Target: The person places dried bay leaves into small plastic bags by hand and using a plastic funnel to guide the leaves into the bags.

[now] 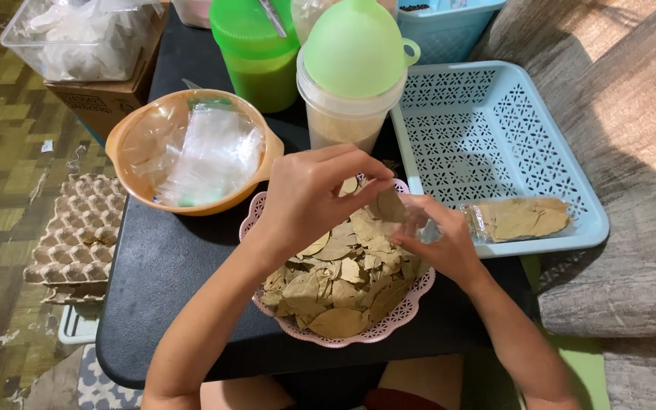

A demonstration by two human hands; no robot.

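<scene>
Dried brown bay leaves [341, 285] fill a pink scalloped plate [411, 302] on the black tabletop [165, 266], and both hands work just above the pile. The left hand [309, 199] pinches a single leaf [389, 205] between thumb and fingertips, while the right hand [446, 244] is closed around a small clear bag [417, 216], holding its mouth up toward that leaf. To do this well, the bag's opening looks best kept spread wide and steady, with the leaf fed in lengthwise so its brittle edges do not snap or catch on the plastic; working low over the plate would let any crumbs fall back into the pile. A filled packet of leaves [520, 219] already lies in the pale blue perforated tray [457, 114] to the right. Behind the plate, an orange bowl [127, 129] holds more empty clear bags [210, 156], and a clear tub with a green funnel [354, 49] stands close to the hands, near enough to be knocked by a raised elbow or wrist. A green lidded container [256, 53] sits further back, and grey egg cartons [77, 235] rest on the floor at left.
</scene>
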